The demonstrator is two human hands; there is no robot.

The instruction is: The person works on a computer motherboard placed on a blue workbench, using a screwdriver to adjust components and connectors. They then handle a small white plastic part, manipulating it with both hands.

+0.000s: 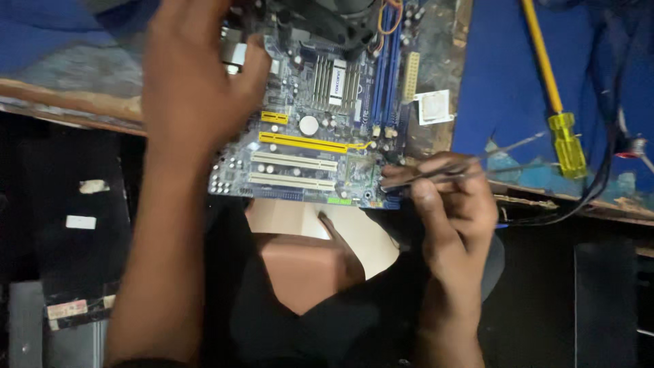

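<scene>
— Blue-green circuit board [320, 129], w/ yellow and white slots, hangs half off the worn table edge [68, 102]. Why so far out?

— Prob. so both hands can get at it. Left hand [194, 88] sits at the board's 9–10 o'clock, fingers spread and curled over the top-left corner, thumb on the edge; looks like it's pinning the board flat.

— And lower left, the pale bits?

— Two small whitish labels or tags [82, 221] in the dark under the table, approx. 8 o'clock from the board. Too blurred to say more.

— Right hand?

— Right hand [453, 197] at the board's 4 o'clock, fingers pinched closed round a thin dark probe or tweezers [426, 177], tip at the board's bottom-right corner. Low grip, prob. for steadiness.

— The white square?

— Small white square part or packet [433, 107] on the table, 3 o'clock of the board, just beside it.

— Further right?

— Yellow-handled screwdriver [565, 140] lying on a blue mat [497, 82], well apart, w/ black cables [603, 170] beside it.
</scene>
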